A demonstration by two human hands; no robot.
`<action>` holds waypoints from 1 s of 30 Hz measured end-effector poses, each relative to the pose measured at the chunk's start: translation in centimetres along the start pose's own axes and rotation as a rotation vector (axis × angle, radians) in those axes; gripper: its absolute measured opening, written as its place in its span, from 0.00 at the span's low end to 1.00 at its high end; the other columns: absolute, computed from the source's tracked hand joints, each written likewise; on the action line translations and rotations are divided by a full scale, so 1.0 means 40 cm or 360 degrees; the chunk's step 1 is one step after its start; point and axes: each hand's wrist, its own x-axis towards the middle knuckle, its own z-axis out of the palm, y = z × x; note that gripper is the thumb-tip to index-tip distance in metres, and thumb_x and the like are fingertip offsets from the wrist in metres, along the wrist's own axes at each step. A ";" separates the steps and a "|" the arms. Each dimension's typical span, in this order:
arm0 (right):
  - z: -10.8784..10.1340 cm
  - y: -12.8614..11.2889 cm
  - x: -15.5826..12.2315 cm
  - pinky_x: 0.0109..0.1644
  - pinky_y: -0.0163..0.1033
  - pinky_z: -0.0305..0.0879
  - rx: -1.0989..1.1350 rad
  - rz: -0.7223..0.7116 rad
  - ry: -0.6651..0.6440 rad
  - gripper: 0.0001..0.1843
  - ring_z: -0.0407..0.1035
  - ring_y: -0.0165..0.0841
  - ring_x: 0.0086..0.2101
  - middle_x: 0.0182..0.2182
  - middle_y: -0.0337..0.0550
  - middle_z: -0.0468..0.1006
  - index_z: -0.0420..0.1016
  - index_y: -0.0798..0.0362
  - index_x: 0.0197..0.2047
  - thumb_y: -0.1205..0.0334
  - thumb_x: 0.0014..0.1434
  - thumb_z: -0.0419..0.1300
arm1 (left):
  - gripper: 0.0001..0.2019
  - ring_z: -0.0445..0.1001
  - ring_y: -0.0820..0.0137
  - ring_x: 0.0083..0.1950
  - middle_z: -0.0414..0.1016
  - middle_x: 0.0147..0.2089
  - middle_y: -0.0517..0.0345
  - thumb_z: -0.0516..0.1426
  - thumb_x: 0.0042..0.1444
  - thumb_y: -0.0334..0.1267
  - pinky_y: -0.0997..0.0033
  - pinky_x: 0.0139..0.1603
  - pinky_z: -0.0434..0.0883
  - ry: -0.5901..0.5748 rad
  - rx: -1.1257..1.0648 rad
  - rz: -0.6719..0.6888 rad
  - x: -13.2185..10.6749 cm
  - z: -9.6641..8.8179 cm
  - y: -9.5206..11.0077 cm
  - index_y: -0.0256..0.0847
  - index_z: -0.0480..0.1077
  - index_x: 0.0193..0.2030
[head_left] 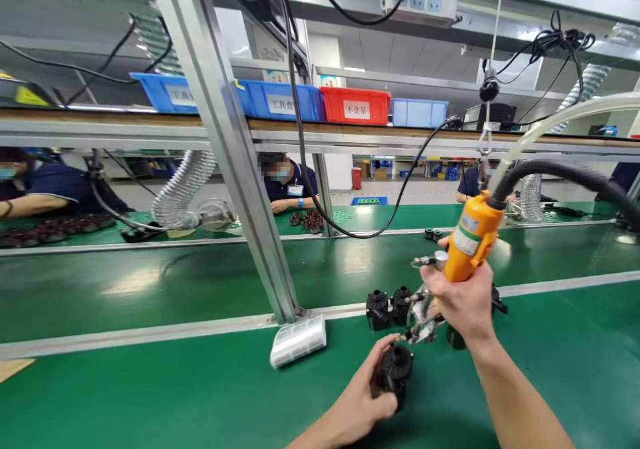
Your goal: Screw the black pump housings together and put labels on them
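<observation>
My left fingers (pixel 384 406) clamp a black part (pixel 398 363) at five o'clock, my right fingers (pixel 437 281) an orange tool (pixel 469 239). It seems mid-work; whether two parts (pixel 377 309) at its twelve are done, I can't tell.

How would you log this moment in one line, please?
left hand: holds black housing | right hand: grips orange tool | metal end: near held housing, contact unclear | behind: other black housings

Tool (pixel 475 237) at 3 o'clock orange, label (pixel 466 241) white with green band, hose (pixel 565 173) black. Part (pixel 399 363) at 5 o'clock black, bench (pixel 175 395) green. Blue bin (pixel 263 94) at 11 o'clock, red bin (pixel 356 95) at 1 o'clock, both with white tags (pixel 357 109).
</observation>
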 end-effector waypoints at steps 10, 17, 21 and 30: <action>-0.097 -0.075 -0.026 0.22 0.33 0.62 0.0171 -0.0096 0.0010 0.28 0.62 0.26 0.21 0.28 0.35 0.67 0.71 0.50 0.55 0.49 0.56 0.73 | 0.47 0.71 0.70 0.39 0.73 0.52 0.57 0.78 0.38 0.46 0.73 0.39 0.69 -0.0150 -0.0115 -0.0084 0.005 0.064 0.025 0.48 0.65 0.64; 0.068 -0.050 -0.058 0.22 0.30 0.62 0.0235 -0.0053 -0.0125 0.25 0.59 0.24 0.19 0.25 0.30 0.66 0.71 0.50 0.47 0.56 0.50 0.75 | 0.56 0.65 0.39 0.71 0.73 0.67 0.40 0.75 0.41 0.63 0.40 0.78 0.53 -0.0182 0.0031 0.0187 0.016 0.073 0.067 0.41 0.64 0.74; 0.081 -0.058 -0.058 0.21 0.30 0.61 0.0164 -0.0061 -0.0164 0.23 0.58 0.24 0.19 0.22 0.28 0.65 0.71 0.50 0.46 0.55 0.50 0.73 | 0.59 0.62 0.36 0.74 0.72 0.69 0.39 0.74 0.41 0.66 0.38 0.79 0.51 -0.0203 0.0034 0.0159 0.017 0.075 0.086 0.41 0.62 0.76; 0.063 -0.062 -0.058 0.22 0.29 0.64 0.0271 0.0005 -0.0146 0.22 0.60 0.23 0.19 0.23 0.29 0.68 0.72 0.51 0.45 0.62 0.49 0.74 | 0.61 0.58 0.36 0.77 0.69 0.73 0.42 0.75 0.39 0.64 0.41 0.81 0.49 -0.0194 0.0026 0.0238 0.024 0.086 0.140 0.42 0.61 0.77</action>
